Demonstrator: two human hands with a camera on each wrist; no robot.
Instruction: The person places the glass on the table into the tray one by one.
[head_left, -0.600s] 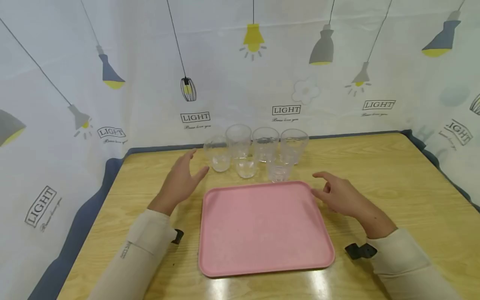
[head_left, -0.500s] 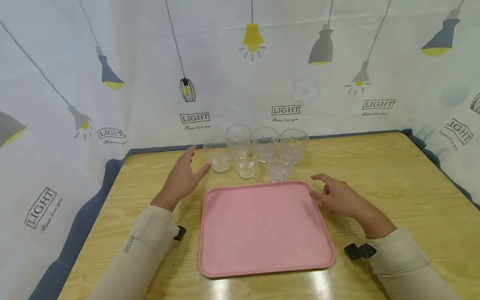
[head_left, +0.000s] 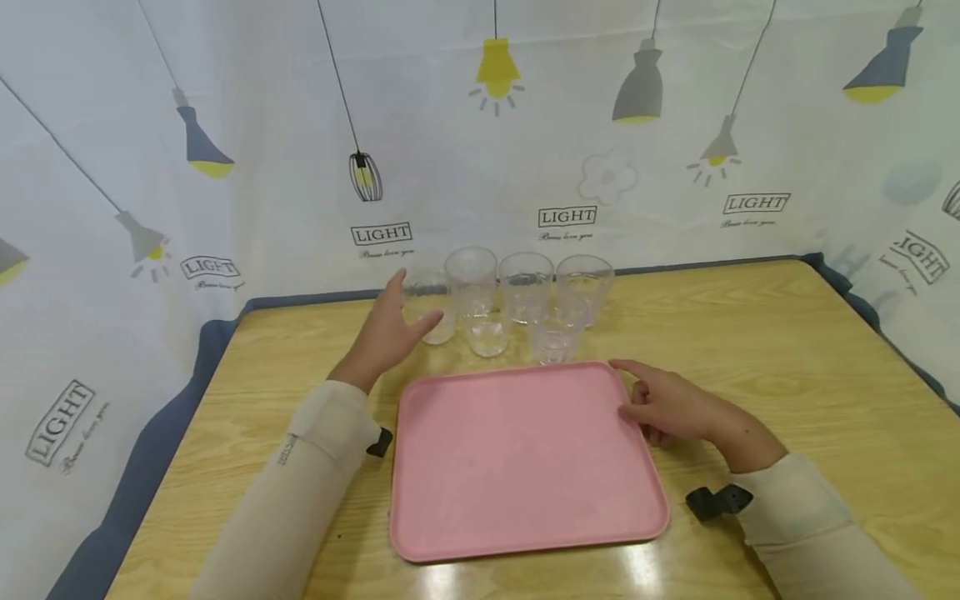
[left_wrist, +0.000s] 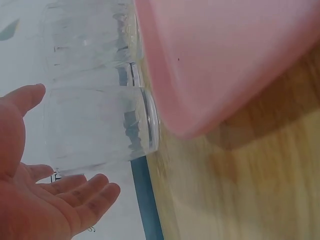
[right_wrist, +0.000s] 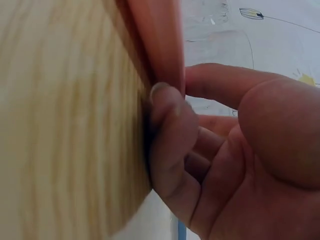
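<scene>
Several clear drinking glasses (head_left: 527, 287) stand upright in a cluster behind a pink tray (head_left: 525, 462). My left hand (head_left: 384, 337) reaches to the leftmost glass (head_left: 437, 325), thumb in front of it and fingers on its far left side. In the left wrist view the thumb and fingers are spread apart beside that glass (left_wrist: 95, 127), with a gap showing at the thumb. My right hand (head_left: 678, 406) grips the tray's right rim near the far corner: the thumb lies on the rim and curled fingers (right_wrist: 172, 135) sit under its edge. The index finger points along the corner.
The wooden table (head_left: 780, 333) ends at a white curtain (head_left: 675, 183) printed with lamps, with a dark blue strip along its edge. Glasses stand close together, and the front ones are right behind the tray's far rim.
My left hand has moved right and forward to the leftmost glass. The right hand has shifted slightly left onto the tray's rim, its fingers now curling at the edge.
</scene>
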